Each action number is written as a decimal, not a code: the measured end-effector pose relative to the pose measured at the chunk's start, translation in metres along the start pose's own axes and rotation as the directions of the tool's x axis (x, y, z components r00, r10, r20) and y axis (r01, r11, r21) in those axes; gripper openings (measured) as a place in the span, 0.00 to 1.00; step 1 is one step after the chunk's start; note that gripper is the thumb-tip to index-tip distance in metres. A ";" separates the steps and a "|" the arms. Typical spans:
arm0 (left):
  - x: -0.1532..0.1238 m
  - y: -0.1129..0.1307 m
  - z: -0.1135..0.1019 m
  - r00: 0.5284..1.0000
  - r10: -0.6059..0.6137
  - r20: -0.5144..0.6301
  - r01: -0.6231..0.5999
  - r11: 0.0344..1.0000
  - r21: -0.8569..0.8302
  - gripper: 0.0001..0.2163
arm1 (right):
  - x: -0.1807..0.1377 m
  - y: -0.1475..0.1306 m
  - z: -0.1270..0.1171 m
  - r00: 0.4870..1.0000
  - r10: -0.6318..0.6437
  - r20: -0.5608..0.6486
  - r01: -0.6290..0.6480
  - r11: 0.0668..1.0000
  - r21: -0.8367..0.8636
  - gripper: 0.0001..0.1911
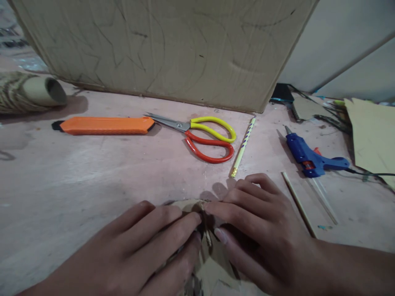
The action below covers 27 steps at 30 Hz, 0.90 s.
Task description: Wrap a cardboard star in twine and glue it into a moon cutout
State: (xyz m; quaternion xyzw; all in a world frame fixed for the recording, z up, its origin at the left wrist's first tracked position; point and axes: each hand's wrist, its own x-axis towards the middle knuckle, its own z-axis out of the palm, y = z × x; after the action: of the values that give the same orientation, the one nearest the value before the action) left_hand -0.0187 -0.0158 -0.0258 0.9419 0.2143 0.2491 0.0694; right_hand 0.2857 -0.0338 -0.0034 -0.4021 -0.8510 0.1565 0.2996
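Note:
A piece of cardboard [216, 267] with dark marks lies at the near edge of the view, largely covered by my hands. My left hand [148, 242] is closed on its left side, the fingertips pressed near a seam in the middle. From the other side my right hand [262, 222] grips it, index finger and thumb close to the same seam. A thin strip or string runs along that seam, too small to make out. Just beyond my right fingers lies a pale pencil [243, 146] with dark spiral marks.
Scissors [197, 137] with yellow and red handles lie ahead, beside an orange cutter [106, 125]. A blue glue gun [311, 156] and a thin wooden stick [298, 203] lie right. Behind stands a large cardboard sheet [173, 49] with drawn stars. A twine roll [31, 92] sits left.

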 end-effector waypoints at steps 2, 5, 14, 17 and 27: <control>0.000 0.000 0.000 1.000 -0.001 -0.002 0.001 1.000 0.005 0.17 | -0.001 0.000 0.001 1.000 0.001 0.010 -0.001 1.000 -0.002 0.13; 0.000 0.001 -0.001 1.000 -0.010 0.009 0.010 1.000 -0.005 0.16 | 0.001 0.000 -0.001 1.000 -0.003 0.012 0.003 1.000 -0.018 0.13; 0.003 0.002 0.000 1.000 -0.008 -0.015 0.008 1.000 0.013 0.16 | 0.006 -0.002 -0.007 0.998 -0.046 0.035 0.050 0.991 -0.122 0.14; 0.001 0.002 -0.001 1.000 -0.006 0.005 0.006 1.000 0.016 0.16 | 0.006 -0.003 -0.007 0.999 -0.042 0.025 0.045 0.991 -0.125 0.14; 0.001 0.002 -0.002 1.000 -0.010 -0.009 0.010 1.000 -0.023 0.15 | 0.007 -0.003 -0.006 0.998 -0.034 0.044 0.039 0.994 -0.102 0.13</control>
State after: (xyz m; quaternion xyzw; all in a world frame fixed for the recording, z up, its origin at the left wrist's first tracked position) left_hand -0.0183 -0.0171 -0.0235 0.9389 0.2166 0.2552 0.0804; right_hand 0.2848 -0.0299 0.0055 -0.3978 -0.8712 0.1156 0.2634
